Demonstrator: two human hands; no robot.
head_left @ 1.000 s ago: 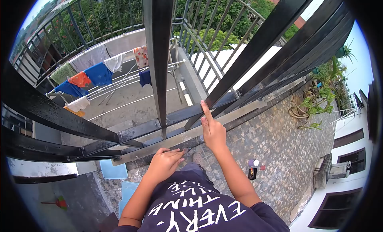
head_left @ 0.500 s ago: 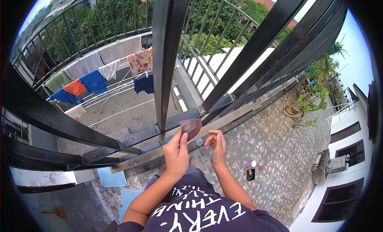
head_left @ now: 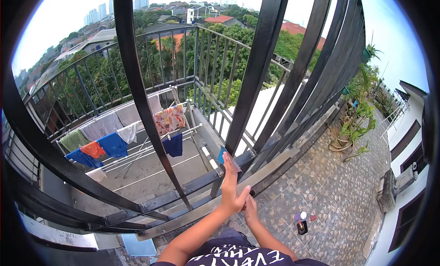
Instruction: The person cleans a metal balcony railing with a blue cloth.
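My left hand [head_left: 233, 188] is raised against a black metal railing post [head_left: 250, 87], its fingers stretched upward along the bar. Under those fingers lies a thin piece of sandpaper [head_left: 236, 167], greyish-red, and a blue patch shows by the fingertips. My left thumb sticks out to the right, apart from the fingers. Just below it, my right hand [head_left: 250, 210] is tucked close to the left wrist. Its fingers are mostly hidden behind the left hand.
On the tiled floor [head_left: 293, 183] at right stand a white-lidded container [head_left: 300, 216], a small black tray [head_left: 302, 227] and a small red piece [head_left: 313, 217]. Laundry hangs on a drying rack [head_left: 151, 142] beyond the bars. Potted plants [head_left: 355, 128] line the railing's far end.
The view has tilted up and shifted. My left hand has gone from holding the sandpaper up in front of me to laying it against the post. My right hand has drawn in beside the left.
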